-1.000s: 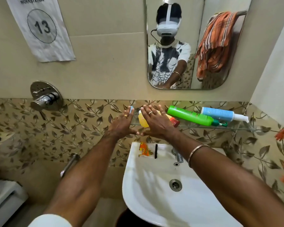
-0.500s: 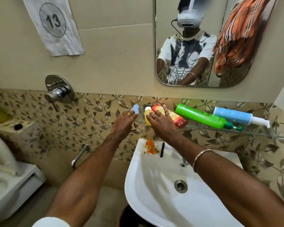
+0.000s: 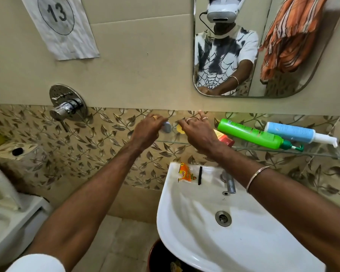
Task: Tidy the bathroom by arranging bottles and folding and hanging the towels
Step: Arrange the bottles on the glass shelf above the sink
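Bottle arranging is underway on the glass shelf: left hand pinches a small grey-capped item, right hand curls over the yellow bottle. Next, probably standing them upright.

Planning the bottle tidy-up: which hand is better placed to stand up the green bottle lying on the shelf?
Probably the right hand: it is at the yellow-and-red bottle just beside the green bottle; the left hand is farther off, across it.
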Tool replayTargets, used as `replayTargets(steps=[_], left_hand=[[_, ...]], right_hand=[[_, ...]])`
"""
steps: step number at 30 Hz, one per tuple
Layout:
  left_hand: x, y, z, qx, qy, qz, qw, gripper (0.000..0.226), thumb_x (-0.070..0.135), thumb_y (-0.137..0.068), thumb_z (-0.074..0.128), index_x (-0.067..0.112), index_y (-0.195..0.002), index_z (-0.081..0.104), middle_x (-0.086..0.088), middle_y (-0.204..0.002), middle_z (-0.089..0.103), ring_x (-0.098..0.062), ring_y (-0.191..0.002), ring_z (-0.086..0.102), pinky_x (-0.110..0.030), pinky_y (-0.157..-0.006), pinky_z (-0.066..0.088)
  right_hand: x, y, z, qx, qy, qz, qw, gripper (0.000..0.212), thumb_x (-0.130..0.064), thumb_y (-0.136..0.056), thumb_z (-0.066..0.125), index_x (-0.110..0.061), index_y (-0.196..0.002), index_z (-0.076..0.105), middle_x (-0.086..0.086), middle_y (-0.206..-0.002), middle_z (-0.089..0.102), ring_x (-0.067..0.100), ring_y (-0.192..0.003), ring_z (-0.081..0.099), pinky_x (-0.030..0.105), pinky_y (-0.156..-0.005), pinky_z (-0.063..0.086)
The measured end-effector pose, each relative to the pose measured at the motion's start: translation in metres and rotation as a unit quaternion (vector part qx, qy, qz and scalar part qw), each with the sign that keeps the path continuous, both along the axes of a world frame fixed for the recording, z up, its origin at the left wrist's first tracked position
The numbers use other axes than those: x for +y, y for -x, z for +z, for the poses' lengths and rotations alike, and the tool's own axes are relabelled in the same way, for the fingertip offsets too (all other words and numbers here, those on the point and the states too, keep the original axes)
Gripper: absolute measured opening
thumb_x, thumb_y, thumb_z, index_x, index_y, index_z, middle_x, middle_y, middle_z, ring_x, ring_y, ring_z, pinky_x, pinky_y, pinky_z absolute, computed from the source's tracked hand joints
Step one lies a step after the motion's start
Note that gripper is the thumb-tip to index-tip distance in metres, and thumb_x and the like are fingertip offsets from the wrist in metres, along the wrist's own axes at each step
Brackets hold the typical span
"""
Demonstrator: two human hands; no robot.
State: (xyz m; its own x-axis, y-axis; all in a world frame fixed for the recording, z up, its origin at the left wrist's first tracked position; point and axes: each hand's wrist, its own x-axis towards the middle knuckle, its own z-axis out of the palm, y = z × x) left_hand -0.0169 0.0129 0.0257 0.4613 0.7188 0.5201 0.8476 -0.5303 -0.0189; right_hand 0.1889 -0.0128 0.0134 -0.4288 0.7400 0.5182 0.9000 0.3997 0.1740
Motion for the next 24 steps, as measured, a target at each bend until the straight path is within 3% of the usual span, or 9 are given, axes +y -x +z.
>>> replayTargets(steps=[6,8,11,16,20,24], left_hand=[[0.020,0.006,0.015,-0.002,0.017,-0.028,0.999,0.067,-0.021,-0.073,0.064,0.004,-0.134,0.059,-0.022,-0.125,0.064,-0.038,-0.113,0.058,-0.044,-0.082,0.054],[0.026,0.007,0.018,0.002,0.026,-0.037,0.999,0.070,-0.020,-0.072,0.065,0.004,-0.137,0.056,-0.020,-0.125,0.063,-0.038,-0.113,0.057,-0.042,-0.083,0.052],[0.035,0.007,0.021,0.016,0.039,-0.051,0.998,0.067,-0.016,-0.077,0.064,0.005,-0.140,0.053,-0.020,-0.123,0.063,-0.037,-0.113,0.056,-0.040,-0.083,0.050],[0.045,0.010,0.027,0.023,0.068,-0.067,0.995,0.059,-0.011,-0.084,0.062,0.005,-0.140,0.051,-0.019,-0.117,0.063,-0.036,-0.108,0.058,-0.040,-0.083,0.050],[0.051,0.011,0.029,0.029,0.081,-0.080,0.993,0.063,-0.013,-0.081,0.063,0.005,-0.140,0.052,-0.018,-0.112,0.064,-0.035,-0.102,0.059,-0.041,-0.081,0.051],[0.054,0.013,0.032,0.022,0.099,-0.096,0.990,0.062,-0.017,-0.080,0.060,0.005,-0.138,0.056,-0.019,-0.108,0.065,-0.034,-0.097,0.061,-0.043,-0.080,0.052]], right_hand=[[0.016,0.010,0.022,0.068,0.048,-0.024,0.996,0.056,0.012,-0.086,0.050,-0.008,-0.138,0.047,0.015,-0.114,0.071,0.033,-0.107,0.066,0.050,-0.114,0.032],[0.023,0.013,0.026,0.100,0.065,-0.029,0.992,0.056,0.012,-0.087,0.047,-0.009,-0.138,0.048,0.015,-0.114,0.070,0.034,-0.106,0.065,0.046,-0.106,0.039],[0.032,0.016,0.029,0.133,0.079,-0.038,0.987,0.057,0.011,-0.088,0.050,-0.013,-0.139,0.050,0.013,-0.114,0.071,0.035,-0.101,0.066,0.038,-0.082,0.048],[0.044,0.023,0.028,0.146,0.104,-0.046,0.983,0.052,0.005,-0.092,0.053,-0.017,-0.140,0.049,0.014,-0.117,0.070,0.036,-0.101,0.065,0.036,-0.072,0.048],[0.048,0.031,0.026,0.144,0.099,-0.057,0.983,0.045,-0.008,-0.099,0.052,-0.020,-0.143,0.048,0.015,-0.120,0.068,0.037,-0.105,0.064,0.040,-0.081,0.049],[0.049,0.034,0.028,0.143,0.119,-0.068,0.980,0.049,-0.008,-0.100,0.050,-0.025,-0.146,0.045,0.013,-0.124,0.066,0.035,-0.110,0.062,0.043,-0.089,0.047]])
